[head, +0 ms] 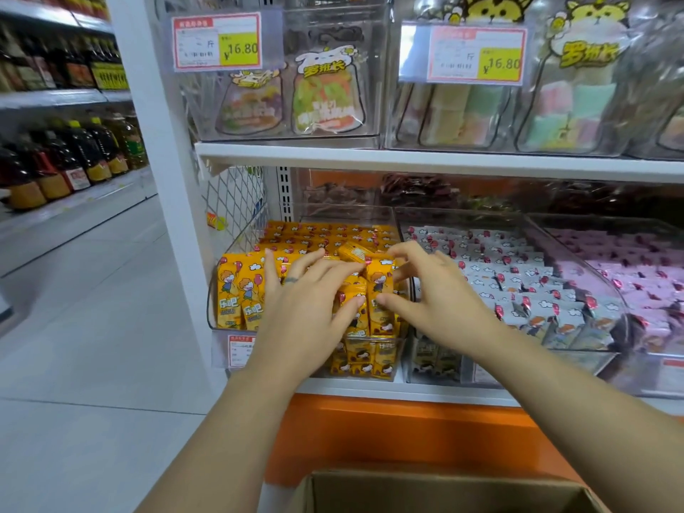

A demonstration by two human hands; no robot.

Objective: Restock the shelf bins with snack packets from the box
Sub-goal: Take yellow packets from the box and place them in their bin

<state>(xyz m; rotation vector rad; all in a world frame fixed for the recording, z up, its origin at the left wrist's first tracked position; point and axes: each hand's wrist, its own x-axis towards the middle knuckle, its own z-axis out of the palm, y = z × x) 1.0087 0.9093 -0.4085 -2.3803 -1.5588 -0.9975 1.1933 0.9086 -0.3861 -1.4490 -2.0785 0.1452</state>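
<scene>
Now in hand: most likely squaring up the front rows, since both hands are on stock already shelved.
Landmark: yellow bin (pixel 211 309), a clear tub at the left end of the lower shelf.
Yellow packets (pixel 237 290): inside the yellow bin, upright in rows, long axis vertical, printed faces toward the aisle.
Left hand (pixel 307 301): over the bin's front middle, fingers spread and nearly straight across the packet tops, thumb against a packet face.
Right hand (pixel 436 294): at the bin's right front corner, fingers curled over the tops of a few packets and thumb on their front, pinching them.
Loose packet (pixel 351 252): tilted on top of the rows, just behind the fingertips of both hands, touching neither as far as I can tell.
Key relation: the loose packet lies beyond and between the hands, its long axis running left to right. The left index finger looks slightly nearer, so that hand seems the likelier one to stand it up.
Box (pixel 407 475): below the yellow bin, toward the viewer, well apart from both hands.
Grey packets (pixel 518 283): in the tub just right of the yellow bin.
Hidden: the box's inside is cut off by the frame, so remaining stock cannot be judged. The hands also cover the middle front rows.
</scene>
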